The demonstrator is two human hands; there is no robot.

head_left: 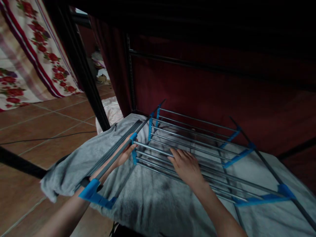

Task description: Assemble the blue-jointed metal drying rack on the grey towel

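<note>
A rack [158,149] of silvery metal tubes with blue plastic connectors lies on a grey blanket. My left hand [125,152] reaches through the rack's left side frame, its fingers closed around a blue connector [133,137] at a tube's end; the fingers are partly hidden. Across the front tubes lies my right hand [187,164], palm down, its fingers curled over one metal tube. Nearest my left forearm, another blue connector [97,194] sits at the frame's front end. Along that arm rests a bundle of several loose grey tubes [116,148].
The grey blanket [148,204] covers a bed under a dark overhead structure. A black metal post [84,69] stands at the left. Dark red curtain [197,89] hangs behind. To the left are a tiled floor [61,115], a thin cable [49,140] and a floral cloth [37,52].
</note>
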